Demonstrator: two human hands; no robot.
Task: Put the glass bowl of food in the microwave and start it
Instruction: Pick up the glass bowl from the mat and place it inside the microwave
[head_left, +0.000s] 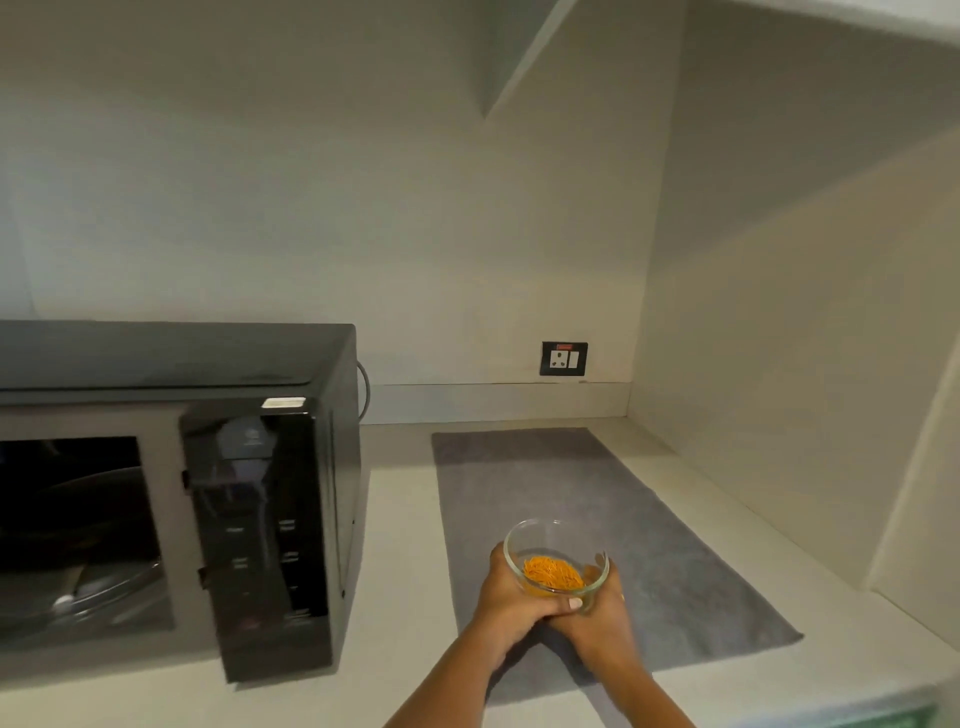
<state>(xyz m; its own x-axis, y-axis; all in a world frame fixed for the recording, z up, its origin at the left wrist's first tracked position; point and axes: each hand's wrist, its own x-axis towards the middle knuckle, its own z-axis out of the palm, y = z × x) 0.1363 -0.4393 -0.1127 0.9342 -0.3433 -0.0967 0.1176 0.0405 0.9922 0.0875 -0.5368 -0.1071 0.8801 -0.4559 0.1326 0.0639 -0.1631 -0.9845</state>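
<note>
A small clear glass bowl (550, 545) holding orange noodle-like food (552, 573) is cupped in both hands above a grey mat (649, 545). My left hand (506, 597) wraps the bowl's left side and my right hand (602, 610) its right side, fingers meeting under the front. The black microwave (171, 364) stands at the left on the counter. Its cavity (72, 519) looks open, with a glass turntable (98, 587) inside. The dark control panel (260, 535) faces me.
A light counter (400, 545) runs under everything, with walls behind and at the right forming a corner. A wall socket (563, 358) sits above the mat. A cable (363, 387) loops behind the microwave.
</note>
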